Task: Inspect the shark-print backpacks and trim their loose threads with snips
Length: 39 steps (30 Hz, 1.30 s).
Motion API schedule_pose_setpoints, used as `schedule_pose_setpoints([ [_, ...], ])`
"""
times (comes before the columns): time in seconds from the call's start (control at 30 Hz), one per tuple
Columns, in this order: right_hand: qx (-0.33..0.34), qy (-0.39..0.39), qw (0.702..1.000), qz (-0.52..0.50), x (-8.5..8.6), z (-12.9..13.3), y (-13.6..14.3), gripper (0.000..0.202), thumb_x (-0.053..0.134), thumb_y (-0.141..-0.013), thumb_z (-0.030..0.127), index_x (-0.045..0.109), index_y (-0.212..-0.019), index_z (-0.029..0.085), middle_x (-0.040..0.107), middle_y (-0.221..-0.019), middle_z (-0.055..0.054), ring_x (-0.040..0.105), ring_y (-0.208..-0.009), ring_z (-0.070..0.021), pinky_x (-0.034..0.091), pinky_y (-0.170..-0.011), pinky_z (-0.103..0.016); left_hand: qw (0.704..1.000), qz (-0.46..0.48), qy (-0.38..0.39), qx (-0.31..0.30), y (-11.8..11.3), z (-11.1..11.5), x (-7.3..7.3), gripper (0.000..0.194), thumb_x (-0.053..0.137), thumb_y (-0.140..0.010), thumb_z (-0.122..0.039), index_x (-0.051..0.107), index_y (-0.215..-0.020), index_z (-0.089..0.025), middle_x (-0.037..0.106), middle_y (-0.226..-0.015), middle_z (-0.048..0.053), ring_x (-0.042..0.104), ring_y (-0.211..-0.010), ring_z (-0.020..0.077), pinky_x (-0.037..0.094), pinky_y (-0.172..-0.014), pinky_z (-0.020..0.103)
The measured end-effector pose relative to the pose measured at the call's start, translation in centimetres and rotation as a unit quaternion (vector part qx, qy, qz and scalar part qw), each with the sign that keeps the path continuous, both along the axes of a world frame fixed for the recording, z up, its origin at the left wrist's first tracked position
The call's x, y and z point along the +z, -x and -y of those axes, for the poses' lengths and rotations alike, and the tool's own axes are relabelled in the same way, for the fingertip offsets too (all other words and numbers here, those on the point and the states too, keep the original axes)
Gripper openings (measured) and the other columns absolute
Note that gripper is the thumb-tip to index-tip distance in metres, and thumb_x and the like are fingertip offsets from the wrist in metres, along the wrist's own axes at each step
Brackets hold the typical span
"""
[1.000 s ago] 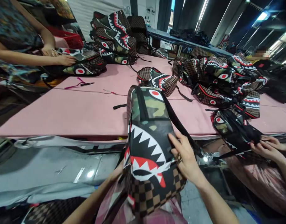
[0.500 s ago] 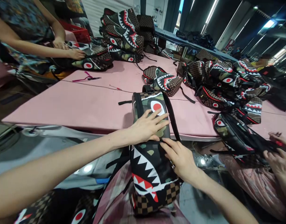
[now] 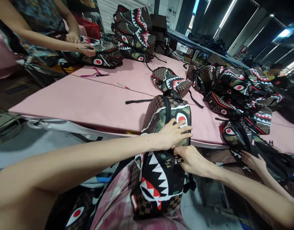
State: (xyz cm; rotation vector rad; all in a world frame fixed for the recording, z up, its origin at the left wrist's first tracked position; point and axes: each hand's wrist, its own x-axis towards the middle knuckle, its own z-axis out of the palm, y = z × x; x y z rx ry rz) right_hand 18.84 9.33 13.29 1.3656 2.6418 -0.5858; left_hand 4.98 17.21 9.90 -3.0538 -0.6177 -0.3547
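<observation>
A backpack (image 3: 158,185) with camouflage, brown check and a shark-mouth print leans from my lap against the pink table's edge, its top end over the table. My left hand (image 3: 174,134) lies across its upper front, beside the red-and-white eye, palm down with fingers spread. Just below, my right hand (image 3: 191,159) has its fingers bent and pressed together at the seam across the middle. Small shiny bits show by those fingertips; what they pinch is hidden. A black strap (image 3: 139,101) stretches left from the bag on the table.
On the pink table (image 3: 108,108) lie a magenta-handled tool (image 3: 96,73) and another shark-print backpack (image 3: 172,80). More bags are piled back left (image 3: 134,35) and right (image 3: 233,83). A co-worker's hand (image 3: 86,49) is at the left; another's (image 3: 253,161) handles a bag at right.
The backpack has tilted, showing more of its checked left side. My left hand stays spread on it; my right hand's fingers have curled in at the seam. The right co-worker's bag has turned.
</observation>
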Motion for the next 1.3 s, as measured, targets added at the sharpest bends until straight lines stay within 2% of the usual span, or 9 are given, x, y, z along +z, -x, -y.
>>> schedule_pose_setpoints([
  [0.13, -0.046, 0.052, 0.984, -0.162, -1.7, 0.8, 0.1, 0.012, 0.05, -0.074, 0.009, 0.046, -0.064, 0.016, 0.047, -0.059, 0.005, 0.039, -0.053, -0.0082, 0.025, -0.051, -0.02, 0.998, 0.018, -0.008, 0.059, -0.8, 0.7, -1.5, 0.056, 0.05, -0.08, -0.013, 0.036, -0.133, -0.025, 0.026, -0.148, 0.004, 0.023, -0.131, 0.0333, 0.027, -0.096, 0.051],
  [0.27, -0.048, 0.049, 0.967, -0.244, -2.3, 1.1, -0.2, 0.011, 0.054, -0.072, 0.007, 0.05, -0.067, 0.016, 0.049, -0.063, 0.004, 0.041, -0.056, -0.008, 0.028, -0.053, -0.019, 0.997, 0.07, 0.018, 0.014, 0.9, 0.9, -1.0, 0.063, 0.058, -0.075, -0.011, 0.036, -0.132, -0.024, 0.03, -0.146, 0.006, 0.024, -0.131, 0.0311, 0.029, -0.098, 0.049],
  [0.4, -0.024, 0.034, 0.971, -0.237, -2.1, 1.6, -1.0, 0.019, 0.051, -0.069, 0.002, 0.056, -0.08, 0.017, 0.056, -0.074, 0.001, 0.048, -0.062, -0.0097, 0.031, -0.056, -0.019, 0.982, 0.151, 0.11, 0.011, 3.6, 3.2, -0.7, 0.022, 0.054, -0.084, -0.03, 0.058, -0.102, -0.018, 0.063, -0.098, 0.005, 0.054, -0.095, 0.0173, 0.041, -0.087, 0.034],
  [0.5, -0.015, 0.02, 0.983, -0.182, -1.7, 2.0, -1.6, 0.024, 0.052, -0.07, 0.003, 0.057, -0.088, 0.018, 0.058, -0.079, 0.0, 0.05, -0.065, -0.0102, 0.03, -0.056, -0.02, 0.987, 0.139, 0.079, 0.013, 4.9, 5.8, -2.0, 0.021, 0.059, -0.08, -0.037, 0.059, -0.074, -0.017, 0.06, -0.07, -0.001, 0.057, -0.076, 0.0154, 0.038, -0.095, 0.039],
  [0.77, 0.002, -0.096, 0.993, -0.075, -3.6, 4.0, -2.0, 0.025, 0.045, -0.068, 0.002, 0.052, -0.087, 0.017, 0.055, -0.076, 0.002, 0.04, -0.051, -0.009, 0.019, -0.047, -0.024, 0.983, 0.139, 0.031, 0.112, 5.1, 9.6, -3.8, 0.017, 0.066, -0.074, -0.026, 0.058, -0.085, -0.016, 0.063, -0.08, 0.002, 0.058, -0.095, 0.0195, 0.027, -0.106, 0.043],
  [0.83, 0.026, -0.185, 0.978, -0.091, -5.1, 4.7, -1.7, 0.019, 0.042, -0.072, 0.002, 0.052, -0.079, 0.017, 0.054, -0.07, 0.001, 0.038, -0.05, -0.0102, 0.02, -0.046, -0.025, 0.982, 0.144, 0.034, 0.115, 5.2, 10.2, -4.4, 0.006, 0.053, -0.081, -0.015, 0.058, -0.084, -0.017, 0.063, -0.075, 0.0, 0.056, -0.102, 0.0188, 0.021, -0.109, 0.044],
  [1.0, 0.098, -0.376, 0.91, -0.145, -7.9, 5.5, -1.1, 0.02, 0.042, -0.086, 0.009, 0.053, -0.071, 0.017, 0.061, -0.073, -0.001, 0.04, -0.053, -0.0106, 0.022, -0.048, -0.027, 0.954, 0.275, 0.008, 0.116, 5.7, 11.7, -7.2, 0.021, 0.042, -0.087, -0.008, 0.059, -0.083, -0.021, 0.067, -0.087, -0.003, 0.048, -0.111, 0.015, 0.022, -0.104, 0.037],
  [1.13, 0.109, -0.396, 0.898, -0.156, -8.1, 5.5, -1.1, 0.019, 0.044, -0.087, 0.011, 0.056, -0.074, 0.017, 0.065, -0.079, -0.001, 0.042, -0.054, -0.0101, 0.024, -0.047, -0.027, 0.939, 0.31, -0.021, 0.15, 6.1, 12.0, -8.5, 0.02, 0.046, -0.088, -0.013, 0.061, -0.083, -0.026, 0.068, -0.079, -0.007, 0.051, -0.099, 0.0137, 0.026, -0.096, 0.033],
  [1.3, 0.11, -0.368, 0.912, -0.147, -8.0, 5.5, -1.4, 0.022, 0.042, -0.089, 0.011, 0.059, -0.078, 0.017, 0.068, -0.083, -0.002, 0.046, -0.054, -0.0095, 0.027, -0.046, -0.026, 0.963, 0.221, 0.004, 0.152, 7.0, 11.7, -8.1, 0.027, 0.049, -0.081, -0.008, 0.058, -0.092, -0.031, 0.069, -0.088, -0.01, 0.057, -0.096, 0.0174, 0.031, -0.083, 0.038],
])
